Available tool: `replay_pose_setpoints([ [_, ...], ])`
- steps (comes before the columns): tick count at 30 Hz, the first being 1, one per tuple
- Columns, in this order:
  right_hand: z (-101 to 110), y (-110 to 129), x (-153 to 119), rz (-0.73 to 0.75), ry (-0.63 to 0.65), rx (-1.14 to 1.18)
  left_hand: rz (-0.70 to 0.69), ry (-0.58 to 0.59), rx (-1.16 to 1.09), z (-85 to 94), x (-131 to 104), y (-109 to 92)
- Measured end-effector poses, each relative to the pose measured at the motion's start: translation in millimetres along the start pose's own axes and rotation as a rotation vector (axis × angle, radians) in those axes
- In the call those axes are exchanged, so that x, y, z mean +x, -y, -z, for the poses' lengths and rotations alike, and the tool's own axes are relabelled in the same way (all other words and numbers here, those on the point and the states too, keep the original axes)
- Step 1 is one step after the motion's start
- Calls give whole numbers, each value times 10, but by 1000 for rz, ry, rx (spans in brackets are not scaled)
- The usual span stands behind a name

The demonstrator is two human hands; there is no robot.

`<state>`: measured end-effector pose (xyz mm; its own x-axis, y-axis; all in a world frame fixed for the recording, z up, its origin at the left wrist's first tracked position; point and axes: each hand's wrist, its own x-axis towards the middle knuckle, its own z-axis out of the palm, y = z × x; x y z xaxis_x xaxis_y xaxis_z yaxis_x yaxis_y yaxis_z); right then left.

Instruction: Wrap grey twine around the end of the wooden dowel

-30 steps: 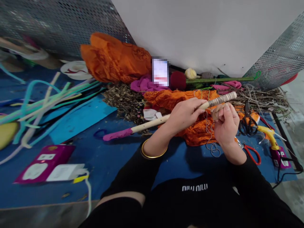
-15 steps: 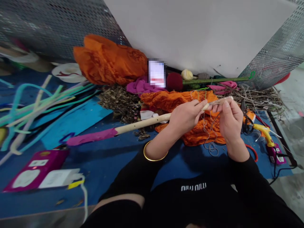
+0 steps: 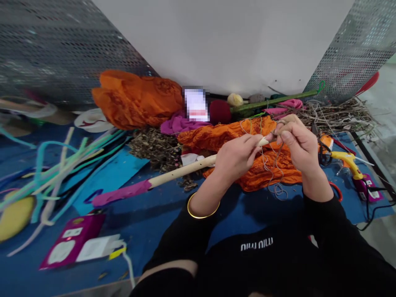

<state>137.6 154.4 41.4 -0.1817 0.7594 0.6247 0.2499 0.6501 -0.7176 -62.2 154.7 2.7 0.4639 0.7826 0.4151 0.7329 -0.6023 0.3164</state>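
My left hand (image 3: 235,157) is closed around a pale wooden stick (image 3: 179,169). Magenta cloth (image 3: 122,194) wraps the stick's lower left end, and a blue loop (image 3: 94,196) sticks out there. Close to the stick's upper right end, my right hand (image 3: 300,138) pinches a thin grey-brown string (image 3: 276,131). Loose string (image 3: 278,190) hangs below in loops over the blue table. Under both hands lies a crumpled orange cloth (image 3: 260,175). The fingers partly hide the stick's tip, so how the string lies on it is unclear.
A yellow hot glue gun (image 3: 348,159) and black-handled scissors (image 3: 323,154) lie at right, near a red-handled tool (image 3: 336,190). Foam-like coloured strips (image 3: 62,165) and a purple power strip (image 3: 72,239) are at left. Behind are dried plants (image 3: 154,146), an orange bundle (image 3: 139,99) and a phone (image 3: 196,104).
My right hand has drawn back slightly from the stick's tip and turned, with the string bunched at its fingers. My left hand keeps its hold on the stick. The camera view has shifted.
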Motion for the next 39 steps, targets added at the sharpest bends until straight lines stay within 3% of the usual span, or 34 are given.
replay_pose_setpoints([
  [7,-29,-63,26,10,47,-33,-79,2,61,33,-19,-19],
  [15,-67,-159,-20,-36,69,-136,-232,-176,153,32,-22,-33],
  [27,-87,-189,-25,-78,118,-176,-300,-186,349,12,-15,-80],
  [30,-95,-170,-12,-74,60,-130,-283,-188,353,25,-15,-67],
  [34,31,-47,-2,-138,-109,70,-180,-212,292,92,-26,10],
  [39,305,-127,44,-309,-291,269,-148,-187,-38,175,-37,100],
])
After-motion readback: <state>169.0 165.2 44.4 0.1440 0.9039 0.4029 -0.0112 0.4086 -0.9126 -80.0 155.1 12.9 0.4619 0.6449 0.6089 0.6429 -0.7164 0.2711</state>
